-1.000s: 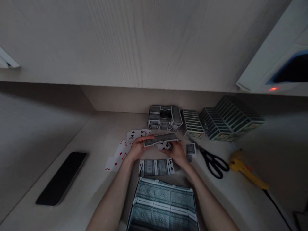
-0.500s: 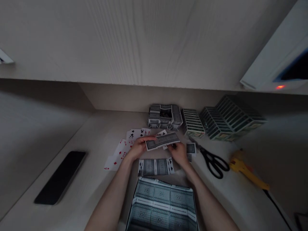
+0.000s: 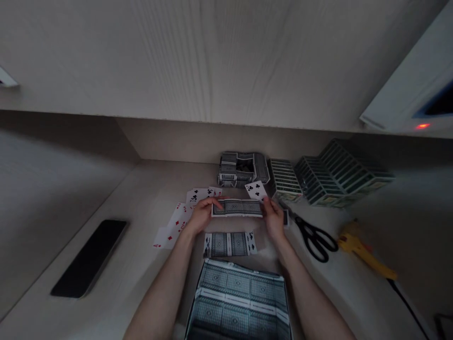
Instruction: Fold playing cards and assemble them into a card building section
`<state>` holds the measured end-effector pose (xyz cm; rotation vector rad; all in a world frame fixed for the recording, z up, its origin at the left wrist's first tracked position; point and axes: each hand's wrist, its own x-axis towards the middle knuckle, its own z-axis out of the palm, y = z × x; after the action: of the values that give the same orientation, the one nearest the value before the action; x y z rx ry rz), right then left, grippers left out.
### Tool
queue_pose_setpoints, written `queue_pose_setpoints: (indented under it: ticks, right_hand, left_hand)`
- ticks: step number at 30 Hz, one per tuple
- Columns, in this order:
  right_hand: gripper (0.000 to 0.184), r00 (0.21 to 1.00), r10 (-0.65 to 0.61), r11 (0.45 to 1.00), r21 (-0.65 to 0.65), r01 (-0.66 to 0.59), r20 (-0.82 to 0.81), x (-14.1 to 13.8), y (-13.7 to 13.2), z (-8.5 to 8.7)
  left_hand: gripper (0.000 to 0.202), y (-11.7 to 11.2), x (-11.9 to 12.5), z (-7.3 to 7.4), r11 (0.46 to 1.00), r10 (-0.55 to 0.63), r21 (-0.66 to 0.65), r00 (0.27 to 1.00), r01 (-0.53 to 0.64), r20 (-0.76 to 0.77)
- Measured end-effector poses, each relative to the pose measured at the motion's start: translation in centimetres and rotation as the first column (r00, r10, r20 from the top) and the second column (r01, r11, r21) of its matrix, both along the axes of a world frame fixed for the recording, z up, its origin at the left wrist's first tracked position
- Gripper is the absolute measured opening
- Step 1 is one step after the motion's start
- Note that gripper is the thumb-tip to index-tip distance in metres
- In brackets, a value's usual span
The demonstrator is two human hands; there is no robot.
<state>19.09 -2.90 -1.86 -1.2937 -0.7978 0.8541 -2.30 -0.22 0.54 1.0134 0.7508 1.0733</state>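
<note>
Both hands hold a strip of joined playing cards (image 3: 237, 208), pattern side up, level above the desk. My left hand (image 3: 203, 215) pinches its left end and my right hand (image 3: 274, 218) pinches its right end. A clubs card (image 3: 256, 190) sticks up face out at the strip's right end, by my right fingers. Just below the hands a second strip of joined cards (image 3: 230, 244) lies flat. A large panel of glued cards (image 3: 239, 302) lies nearest me.
Loose face-up cards (image 3: 180, 217) are fanned out left of my hands. A card-built box (image 3: 242, 170) and rows of card packs (image 3: 329, 174) stand at the back. Scissors (image 3: 313, 236) and a yellow glue gun (image 3: 364, 255) lie right; a dark phone (image 3: 88, 257) lies left.
The strip was tilted and is now level, stretched between both hands. My right hand moved out to the strip's right end, and a clubs card now shows there.
</note>
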Motion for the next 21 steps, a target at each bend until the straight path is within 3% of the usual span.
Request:
queue_pose_setpoints:
  ticks: [4, 7, 11, 15, 21]
  right_hand:
    - [0.037, 0.993, 0.118, 0.993, -0.014, -0.118, 0.024, -0.2, 0.0, 0.3]
    - [0.038, 0.979, 0.186, 0.982, -0.033, -0.184, 0.082, -0.6, -0.1, 0.6]
    - [0.037, 0.973, 0.149, 0.989, -0.007, -0.150, 0.177, -0.8, -0.2, 0.7]
    - [0.035, 0.967, 0.120, 0.992, 0.005, -0.124, 0.223, -0.6, 0.0, 0.2]
    - [0.034, 0.976, 0.100, 0.993, 0.035, -0.109, 0.196, -0.5, 0.1, -0.4]
  left_hand:
    - [0.011, 0.1, -0.1, -0.4, 0.999, 0.024, 0.046, 0.997, -0.021, -0.068]
    - [0.017, 0.1, -0.1, -0.3, 0.999, 0.038, -0.027, 0.998, -0.039, -0.048]
    - [0.042, 0.1, 0.0, 0.3, 0.984, 0.054, -0.170, 0.998, -0.048, 0.033]
    - [0.041, 0.0, 0.0, 0.4, 0.967, -0.022, -0.254, 0.999, 0.030, 0.034]
    - [0.033, -0.1, 0.1, -0.1, 0.968, -0.125, -0.231, 0.985, 0.095, -0.118]
